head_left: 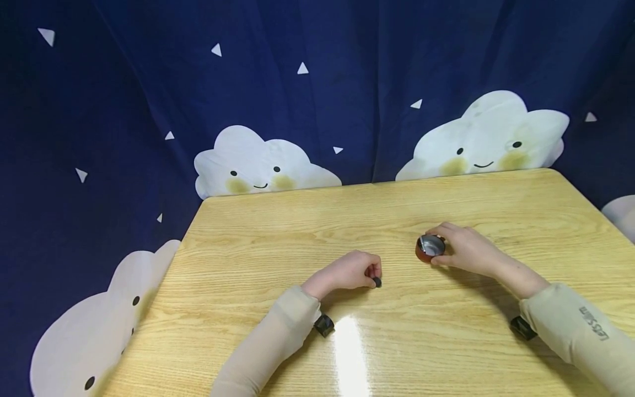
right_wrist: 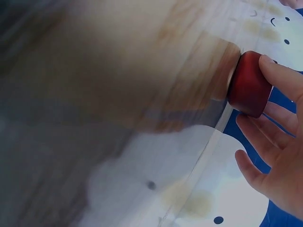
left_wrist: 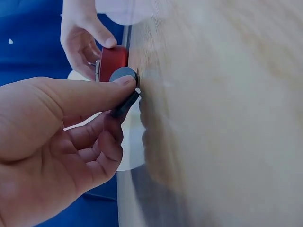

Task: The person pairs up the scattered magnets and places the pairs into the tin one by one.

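Observation:
On the wooden table [head_left: 297, 231] my left hand [head_left: 374, 275] pinches a small dark disc [head_left: 377, 282] between thumb and curled fingers, its edge against the tabletop. The left wrist view shows the thumb lying over the grey disc [left_wrist: 124, 74] and a dark edge [left_wrist: 126, 104] below it. My right hand [head_left: 437, 246] holds a small red round tin [head_left: 429, 247] with a silvery top, index finger and thumb on opposite sides. The right wrist view shows the red tin [right_wrist: 248, 85] standing on the table under my fingertips [right_wrist: 277, 71]. The two hands are a short way apart.
A dark blue curtain [head_left: 317, 82] printed with white clouds hangs behind and beside the table. The table's far edge [head_left: 377, 183] and left edge [head_left: 163, 286] meet it. Small black cameras [head_left: 323, 325] sit on both wrists. A glare streak [head_left: 349, 353] lies near me.

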Demonstrator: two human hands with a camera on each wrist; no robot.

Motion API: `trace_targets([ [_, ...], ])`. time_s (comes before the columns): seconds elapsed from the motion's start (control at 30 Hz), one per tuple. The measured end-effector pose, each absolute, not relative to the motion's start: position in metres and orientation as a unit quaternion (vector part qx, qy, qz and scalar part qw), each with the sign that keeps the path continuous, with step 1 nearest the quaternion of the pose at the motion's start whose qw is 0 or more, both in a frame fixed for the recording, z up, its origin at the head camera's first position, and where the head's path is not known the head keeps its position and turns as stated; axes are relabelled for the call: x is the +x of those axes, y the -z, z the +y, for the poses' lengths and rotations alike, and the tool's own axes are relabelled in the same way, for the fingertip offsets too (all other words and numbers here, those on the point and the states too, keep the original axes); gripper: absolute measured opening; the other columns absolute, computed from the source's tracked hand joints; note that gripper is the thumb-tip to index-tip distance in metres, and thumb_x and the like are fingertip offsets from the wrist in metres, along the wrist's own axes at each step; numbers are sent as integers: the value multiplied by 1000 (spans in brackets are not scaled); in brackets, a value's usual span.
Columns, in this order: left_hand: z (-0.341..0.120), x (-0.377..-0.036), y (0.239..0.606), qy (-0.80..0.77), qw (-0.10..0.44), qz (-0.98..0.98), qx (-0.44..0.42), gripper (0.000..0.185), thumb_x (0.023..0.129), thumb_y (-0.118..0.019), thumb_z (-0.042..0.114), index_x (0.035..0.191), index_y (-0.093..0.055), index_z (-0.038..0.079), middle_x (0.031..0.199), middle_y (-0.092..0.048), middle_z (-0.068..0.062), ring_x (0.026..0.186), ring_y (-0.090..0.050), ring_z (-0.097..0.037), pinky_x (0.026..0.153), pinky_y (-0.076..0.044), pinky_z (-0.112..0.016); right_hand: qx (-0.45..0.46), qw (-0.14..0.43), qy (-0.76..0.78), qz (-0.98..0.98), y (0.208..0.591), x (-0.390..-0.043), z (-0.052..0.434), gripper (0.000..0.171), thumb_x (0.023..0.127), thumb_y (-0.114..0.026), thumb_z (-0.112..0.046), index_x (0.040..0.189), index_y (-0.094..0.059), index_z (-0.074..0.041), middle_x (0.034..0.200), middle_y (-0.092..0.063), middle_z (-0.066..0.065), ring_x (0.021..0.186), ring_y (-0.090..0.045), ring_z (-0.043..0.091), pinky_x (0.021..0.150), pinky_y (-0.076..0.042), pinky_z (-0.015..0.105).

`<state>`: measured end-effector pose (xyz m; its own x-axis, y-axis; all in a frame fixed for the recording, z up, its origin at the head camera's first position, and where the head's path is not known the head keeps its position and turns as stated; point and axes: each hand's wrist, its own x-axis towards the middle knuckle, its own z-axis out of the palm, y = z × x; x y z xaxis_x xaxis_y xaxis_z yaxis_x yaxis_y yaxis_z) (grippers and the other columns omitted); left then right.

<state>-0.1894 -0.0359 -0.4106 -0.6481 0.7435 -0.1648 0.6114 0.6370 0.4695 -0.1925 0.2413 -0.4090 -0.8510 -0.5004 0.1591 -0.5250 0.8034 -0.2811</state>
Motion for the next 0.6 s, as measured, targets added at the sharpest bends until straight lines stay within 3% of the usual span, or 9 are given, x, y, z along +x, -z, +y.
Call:
trace_targets([
  [0.6, -38, -189, 413, -242, 187, 881, 360, 12, 80, -70, 15, 84, -58, 15, 74, -56, 9, 67, -51, -1, 63, -40, -14, 264, 5, -225, -938, 414, -195, 248, 59, 69, -79, -25, 119, -55, -4, 110, -61, 12, 93, -61, 26, 78, -48, 43],
])
